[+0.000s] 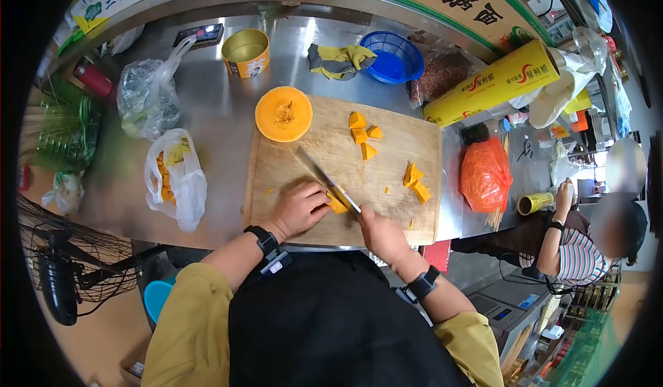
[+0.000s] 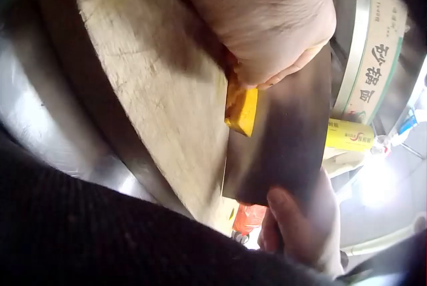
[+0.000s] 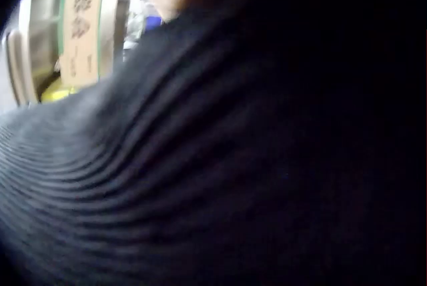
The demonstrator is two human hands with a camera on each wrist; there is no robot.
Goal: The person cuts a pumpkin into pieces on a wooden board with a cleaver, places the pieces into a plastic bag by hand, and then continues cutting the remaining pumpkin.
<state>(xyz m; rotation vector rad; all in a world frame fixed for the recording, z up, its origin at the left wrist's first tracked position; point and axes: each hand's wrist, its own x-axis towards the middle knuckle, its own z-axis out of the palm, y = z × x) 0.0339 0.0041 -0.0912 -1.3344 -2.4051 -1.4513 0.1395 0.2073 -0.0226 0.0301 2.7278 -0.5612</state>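
Note:
On the wooden cutting board (image 1: 318, 128), my left hand (image 1: 302, 209) holds a small orange pumpkin piece (image 1: 337, 203) under curled fingers. My right hand (image 1: 385, 235) grips a broad kitchen knife (image 1: 323, 173) near the board's front edge. In the left wrist view the wide blade (image 2: 287, 133) stands right beside the pumpkin piece (image 2: 245, 109), close to the left fingertips. A cut pumpkin half (image 1: 284, 114) sits at the board's back left corner, face up. Several pumpkin chunks (image 1: 359, 136) lie behind the knife, others (image 1: 415, 182) to the right. Dark ribbed cloth fills most of the right wrist view.
Left of the board is a white plastic bag (image 1: 185, 187) with orange pieces. Behind stand an open can (image 1: 246, 52), a cloth (image 1: 338, 61) and a blue basket (image 1: 391, 57). A yellow film box (image 1: 490, 83) and a red bag (image 1: 485, 176) are right. Another person (image 1: 587, 242) is at far right.

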